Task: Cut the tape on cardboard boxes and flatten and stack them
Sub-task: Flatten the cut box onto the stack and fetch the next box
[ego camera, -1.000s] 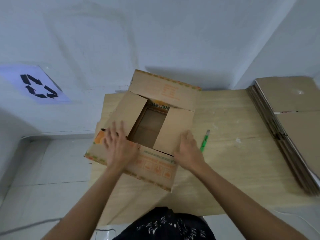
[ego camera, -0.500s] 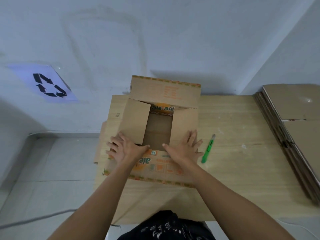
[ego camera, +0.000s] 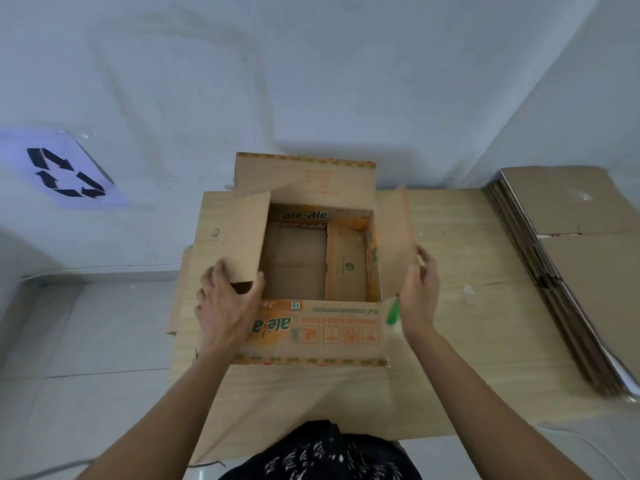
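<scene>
Here, the cardboard box (ego camera: 313,327) is sitting open on the wooden table (ego camera: 467,341). The left hand (ego camera: 225,306) is pinching its left flap (ego camera: 242,237). The right hand (ego camera: 420,296) is pressing straight fingers against the right flap (ego camera: 403,230), beside the green cutter (ego camera: 393,313).

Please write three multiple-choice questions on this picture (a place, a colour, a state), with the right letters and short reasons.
1. Where is the stack of flattened brown cardboard? A) on the floor B) at the right end of the light wooden table C) upright against the wall
2. What colour is the small slim cutter? A) red B) green C) black
3. How is the top of the brown cardboard box with orange print? A) taped shut B) pressed flat C) open, flaps spread
Answers: 1 B, it lies on the table's right end; 2 B, its body is green; 3 C, the box's inside shows between the flaps.
</scene>
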A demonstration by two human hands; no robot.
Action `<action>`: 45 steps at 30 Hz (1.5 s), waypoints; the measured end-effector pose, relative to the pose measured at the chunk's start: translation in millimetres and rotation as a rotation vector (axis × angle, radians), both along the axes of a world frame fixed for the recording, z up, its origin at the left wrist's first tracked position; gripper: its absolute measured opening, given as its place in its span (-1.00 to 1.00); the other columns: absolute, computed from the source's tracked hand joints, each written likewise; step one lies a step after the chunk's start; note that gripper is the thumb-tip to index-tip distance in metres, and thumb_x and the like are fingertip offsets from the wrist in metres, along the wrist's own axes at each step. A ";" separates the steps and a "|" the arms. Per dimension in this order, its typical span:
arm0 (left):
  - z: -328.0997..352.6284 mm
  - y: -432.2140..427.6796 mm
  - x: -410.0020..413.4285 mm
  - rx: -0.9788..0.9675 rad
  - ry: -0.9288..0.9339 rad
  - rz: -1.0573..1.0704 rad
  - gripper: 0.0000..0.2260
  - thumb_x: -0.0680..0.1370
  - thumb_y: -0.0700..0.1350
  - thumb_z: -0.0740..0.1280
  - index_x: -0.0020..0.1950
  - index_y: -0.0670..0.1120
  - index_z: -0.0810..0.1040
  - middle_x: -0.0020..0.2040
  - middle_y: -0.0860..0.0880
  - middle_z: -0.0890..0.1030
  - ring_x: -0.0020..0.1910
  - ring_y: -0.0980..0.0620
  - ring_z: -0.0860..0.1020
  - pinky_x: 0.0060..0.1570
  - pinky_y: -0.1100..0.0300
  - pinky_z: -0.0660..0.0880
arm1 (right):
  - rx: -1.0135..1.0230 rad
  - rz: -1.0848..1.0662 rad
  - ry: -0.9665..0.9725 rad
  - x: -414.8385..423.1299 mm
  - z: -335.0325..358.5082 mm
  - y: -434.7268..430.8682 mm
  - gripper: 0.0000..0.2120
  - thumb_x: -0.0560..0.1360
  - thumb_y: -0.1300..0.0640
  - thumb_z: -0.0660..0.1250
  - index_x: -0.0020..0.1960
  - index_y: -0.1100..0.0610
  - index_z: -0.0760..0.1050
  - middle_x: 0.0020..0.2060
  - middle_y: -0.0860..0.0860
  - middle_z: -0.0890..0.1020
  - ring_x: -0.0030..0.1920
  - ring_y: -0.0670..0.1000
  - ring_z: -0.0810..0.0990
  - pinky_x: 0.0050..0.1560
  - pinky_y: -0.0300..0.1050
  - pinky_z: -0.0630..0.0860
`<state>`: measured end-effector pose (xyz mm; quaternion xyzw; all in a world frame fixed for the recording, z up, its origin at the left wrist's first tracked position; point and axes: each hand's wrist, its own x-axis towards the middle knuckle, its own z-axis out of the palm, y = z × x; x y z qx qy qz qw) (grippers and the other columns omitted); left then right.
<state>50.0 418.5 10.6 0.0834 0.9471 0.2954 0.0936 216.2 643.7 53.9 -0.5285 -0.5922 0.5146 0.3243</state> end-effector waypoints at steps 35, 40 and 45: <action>61.0 -30.6 -57.3 1.093 -0.558 0.297 -0.38 0.62 0.38 0.02 0.34 -0.04 0.55 0.28 0.02 0.62 0.27 0.02 0.55 0.23 0.04 0.48 | 0.630 0.818 -0.333 -86.9 43.8 -34.5 -0.66 0.42 -0.30 0.43 -0.15 -0.07 0.43 -0.22 -0.22 0.54 -0.15 -0.17 0.46 0.02 -0.06 0.27; 65.6 -16.9 -63.2 1.039 -0.519 0.310 -0.38 0.64 0.33 0.09 0.60 0.03 0.28 0.56 0.04 0.35 0.52 0.01 0.33 0.44 -0.08 0.32 | 0.000 0.737 0.313 -102.5 94.3 -12.0 -0.62 0.35 -0.14 0.53 0.01 0.10 0.62 -0.06 0.01 0.70 -0.03 -0.02 0.64 0.06 -0.07 0.50; 66.8 -16.1 -66.5 0.920 -0.500 0.121 -0.33 0.52 0.49 0.13 0.47 0.11 0.46 0.40 0.12 0.54 0.41 0.10 0.48 0.43 0.05 0.36 | -0.586 0.621 0.602 -95.4 101.6 -6.8 -0.67 0.58 -0.06 0.30 0.09 0.20 0.63 -0.09 0.13 0.68 -0.07 0.10 0.65 0.13 0.02 0.54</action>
